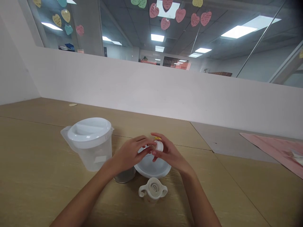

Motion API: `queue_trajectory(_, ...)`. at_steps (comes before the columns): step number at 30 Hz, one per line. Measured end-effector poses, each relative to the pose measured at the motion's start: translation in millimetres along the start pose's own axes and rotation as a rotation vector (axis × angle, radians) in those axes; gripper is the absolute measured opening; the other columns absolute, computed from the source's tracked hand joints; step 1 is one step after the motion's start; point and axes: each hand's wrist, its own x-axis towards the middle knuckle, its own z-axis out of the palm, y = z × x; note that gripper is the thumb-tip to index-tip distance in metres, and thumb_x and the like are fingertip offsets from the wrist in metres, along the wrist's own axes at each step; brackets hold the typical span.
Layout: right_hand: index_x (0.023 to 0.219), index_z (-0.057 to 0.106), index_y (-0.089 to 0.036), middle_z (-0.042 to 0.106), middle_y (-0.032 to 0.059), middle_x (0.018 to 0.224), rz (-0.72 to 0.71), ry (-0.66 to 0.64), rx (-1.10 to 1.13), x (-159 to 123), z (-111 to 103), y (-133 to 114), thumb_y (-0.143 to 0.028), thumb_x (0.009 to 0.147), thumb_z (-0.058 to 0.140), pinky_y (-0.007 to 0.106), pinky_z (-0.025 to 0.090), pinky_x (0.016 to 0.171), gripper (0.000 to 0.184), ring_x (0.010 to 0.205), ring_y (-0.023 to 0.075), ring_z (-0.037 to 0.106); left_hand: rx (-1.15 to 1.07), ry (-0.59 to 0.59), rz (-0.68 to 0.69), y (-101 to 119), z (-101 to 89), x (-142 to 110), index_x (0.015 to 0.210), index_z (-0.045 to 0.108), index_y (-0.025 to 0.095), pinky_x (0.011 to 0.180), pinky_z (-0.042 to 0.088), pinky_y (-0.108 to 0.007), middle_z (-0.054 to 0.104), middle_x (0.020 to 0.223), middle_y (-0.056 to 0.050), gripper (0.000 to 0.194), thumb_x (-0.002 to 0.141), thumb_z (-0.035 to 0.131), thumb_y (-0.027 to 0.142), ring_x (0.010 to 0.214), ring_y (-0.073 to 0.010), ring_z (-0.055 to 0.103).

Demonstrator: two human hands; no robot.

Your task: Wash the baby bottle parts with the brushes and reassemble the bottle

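Both hands meet above a white bowl [152,170], around a small object with a white rounded end [159,146]. Part of it looks clear, and a bit of yellow [157,138] shows behind it; fingers cover the rest, so its kind is unclear. My right hand [171,154] is closed around it from the right. From the left, the fingertips of my left hand [131,151] pinch its other side. Nearer to me, a white egg separator-like piece [154,187] with a spiral centre, a hook and a loop sits on the table. My left wrist partly hides a grey cylindrical container [125,176].
A translucent pitcher [97,154] with a white lid stands left of the bowl. On the right lies a pink cloth [270,148] on a grey mat [227,142]. A white wall [142,85] with a window above it bounds the brown table [35,157] at the back.
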Motion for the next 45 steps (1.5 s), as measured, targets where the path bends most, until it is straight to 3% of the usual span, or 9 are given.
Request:
queue_trajectory(4, 0.101, 0.064, -0.021, 0.060, -0.0017, 0.076, -0.052, 0.071, 0.028, 5, 6, 1, -0.034, 0.065, 0.076, 0.023, 0.053, 0.050, 0.040, 0.057, 0.0089, 0.055, -0.002, 0.091, 0.055, 1, 1.0, 0, 0.103, 0.063, 0.023, 0.078, 0.048, -0.024, 0.067, 0.097, -0.003, 0.023, 0.090, 0.045, 0.025, 0.085, -0.0128, 0.063)
queue_trajectory(8, 0.098, 0.066, -0.021, 0.061, -0.0013, 0.075, -0.078, 0.058, 0.070, 1, 8, -4, -0.029, 0.062, 0.079, 0.021, 0.049, 0.044, 0.040, 0.054, 0.0087, 0.053, -0.105, 0.150, 0.061, 5, -8.0, 1, 0.094, 0.067, 0.021, 0.071, 0.049, -0.021, 0.070, 0.088, -0.002, 0.019, 0.088, 0.049, 0.027, 0.076, -0.0116, 0.063)
queue_trajectory(13, 0.100, 0.067, -0.023, 0.064, 0.0011, 0.083, -0.064, 0.042, 0.070, -5, 9, -9, -0.027, 0.058, 0.080, 0.020, 0.048, 0.042, 0.044, 0.062, 0.0119, 0.056, -0.225, 0.110, -0.030, 12, -15.2, 3, 0.087, 0.069, 0.021, 0.069, 0.050, -0.021, 0.072, 0.086, -0.002, 0.019, 0.086, 0.053, 0.030, 0.075, -0.0125, 0.064)
queue_trajectory(20, 0.095, 0.068, -0.023, 0.066, 0.0042, 0.092, -0.109, 0.228, -0.071, 0, 7, -5, -0.027, 0.055, 0.082, 0.025, 0.054, 0.056, 0.042, 0.073, 0.0164, 0.061, -0.021, 0.284, 0.046, 15, -7.2, -4, 0.092, 0.069, 0.021, 0.066, 0.050, -0.020, 0.070, 0.080, -0.001, 0.020, 0.088, 0.050, 0.026, 0.072, -0.0114, 0.065)
queue_trajectory(24, 0.094, 0.068, -0.021, 0.066, 0.0054, 0.093, -0.123, 0.224, -0.086, 3, 3, -2, -0.028, 0.053, 0.083, 0.026, 0.055, 0.059, 0.044, 0.077, 0.0176, 0.061, 0.062, 0.353, 0.151, 16, -3.8, -6, 0.095, 0.068, 0.020, 0.074, 0.052, -0.021, 0.071, 0.087, -0.002, 0.019, 0.088, 0.050, 0.019, 0.086, -0.0133, 0.066)
queue_trajectory(29, 0.094, 0.068, -0.021, 0.065, 0.0050, 0.093, -0.105, 0.225, -0.039, 5, 0, 0, -0.026, 0.052, 0.083, 0.025, 0.055, 0.057, 0.044, 0.075, 0.0171, 0.061, 0.082, 0.392, 0.199, 13, -2.2, -5, 0.094, 0.068, 0.019, 0.070, 0.053, -0.020, 0.071, 0.087, -0.003, 0.018, 0.086, 0.052, 0.016, 0.085, -0.0130, 0.067)
queue_trajectory(34, 0.093, 0.069, -0.024, 0.067, 0.0024, 0.087, -0.103, 0.163, -0.067, 2, -2, -4, -0.024, 0.053, 0.084, 0.024, 0.052, 0.054, 0.043, 0.070, 0.0157, 0.060, -0.088, 0.324, 0.103, 14, -8.3, -1, 0.091, 0.070, 0.021, 0.060, 0.050, -0.019, 0.070, 0.078, -0.001, 0.016, 0.085, 0.056, 0.020, 0.068, -0.0107, 0.064)
queue_trajectory(40, 0.098, 0.069, -0.026, 0.068, 0.0020, 0.089, -0.155, 0.012, -0.091, -11, -4, -15, -0.019, 0.058, 0.081, 0.027, 0.052, 0.063, 0.042, 0.076, 0.0168, 0.061, -0.278, 0.241, 0.025, 20, -17.2, -5, 0.088, 0.072, 0.023, 0.055, 0.047, -0.018, 0.070, 0.078, -0.001, 0.013, 0.082, 0.060, 0.024, 0.067, -0.0110, 0.064)
queue_trajectory(45, 0.098, 0.065, -0.024, 0.065, 0.0027, 0.091, -0.151, 0.075, -0.209, -14, -7, -19, -0.021, 0.062, 0.078, 0.025, 0.051, 0.062, 0.038, 0.073, 0.0144, 0.059, -0.283, 0.184, -0.011, 18, -12.9, -3, 0.093, 0.070, 0.023, 0.056, 0.047, -0.017, 0.071, 0.086, -0.001, 0.015, 0.083, 0.059, 0.025, 0.073, -0.0115, 0.064)
